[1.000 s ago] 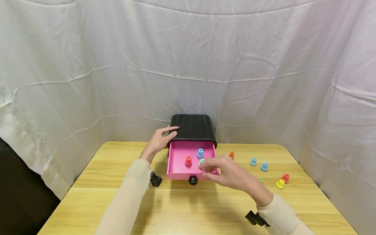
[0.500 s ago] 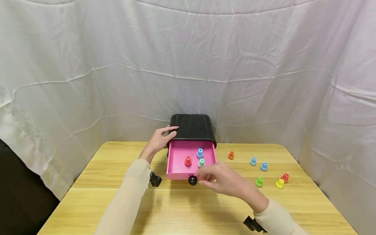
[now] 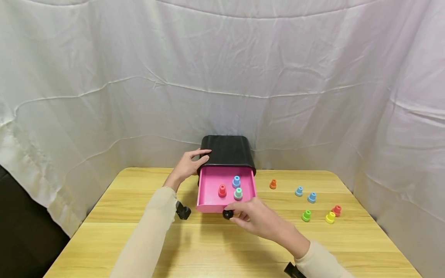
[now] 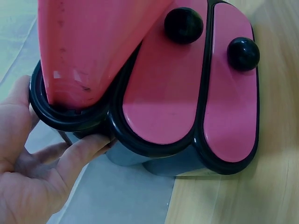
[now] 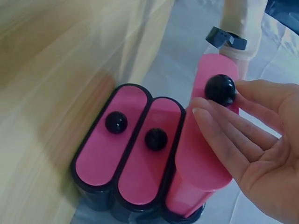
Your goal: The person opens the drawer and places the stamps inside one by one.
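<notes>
A black cabinet [image 3: 227, 152] stands at the table's far edge with its pink top drawer [image 3: 208, 193] pulled out. Inside stand a red peg [image 3: 222, 190], a blue peg [image 3: 236, 181] and a mint peg [image 3: 238, 193]. My right hand [image 3: 240, 217] pinches the drawer's black knob [image 3: 227, 214] between thumb and fingers; in the right wrist view the knob [image 5: 220, 89] sits at my fingertips [image 5: 201, 109]. My left hand [image 3: 192, 160] grips the cabinet's left side, its fingers [image 4: 79, 151] curled under the black rim [image 4: 70, 119].
Loose pegs lie on the wooden table [image 3: 139, 239] to the right: orange [image 3: 272, 184], two blue [image 3: 299, 191] [image 3: 311, 197], green [image 3: 306, 215], yellow [image 3: 330, 217], red [image 3: 336, 210]. Two lower drawers [image 5: 147, 149] [image 5: 107, 140] are closed. White cloth [image 3: 104, 96] hangs behind.
My right hand left the mint peg in the drawer and moved down to the black knob, now gripping it. The left hand stayed on the cabinet.
</notes>
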